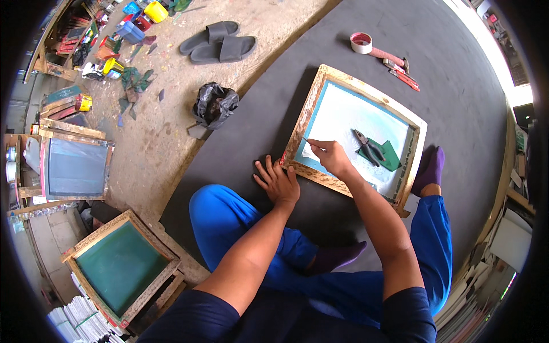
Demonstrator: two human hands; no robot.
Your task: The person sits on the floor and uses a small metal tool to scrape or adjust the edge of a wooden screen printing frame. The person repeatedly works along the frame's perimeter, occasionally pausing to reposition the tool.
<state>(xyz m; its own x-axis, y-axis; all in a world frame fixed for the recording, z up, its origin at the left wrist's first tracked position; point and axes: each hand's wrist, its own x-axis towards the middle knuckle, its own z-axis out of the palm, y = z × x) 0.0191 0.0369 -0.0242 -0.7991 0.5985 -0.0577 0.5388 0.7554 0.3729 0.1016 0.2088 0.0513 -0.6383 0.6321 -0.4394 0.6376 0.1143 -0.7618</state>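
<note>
A wooden screen-printing frame (pixel 382 97) with pale mesh and a blue border lies on the dark surface before my crossed legs. My left hand (pixel 278 184) rests with fingers spread at its lower left corner, the thumb side against the wood. Over the frame's left side, my right hand (pixel 330 157) is closed in a pinch on something thin and dark, too small to make out, its tip near the inner edge of the wood. Black-handled pliers (pixel 374 153) and a green scrap (pixel 391 155) lie on the mesh to the right of that hand.
Beyond the frame lie a tape roll (pixel 361 43), a hammer (pixel 388 56) and a red cutter (pixel 405 80). A black plastic bag (pixel 215 106) sits at the surface's left edge. Sandals (pixel 223 49) are on the floor. A green-meshed frame (pixel 121 266) stands at lower left.
</note>
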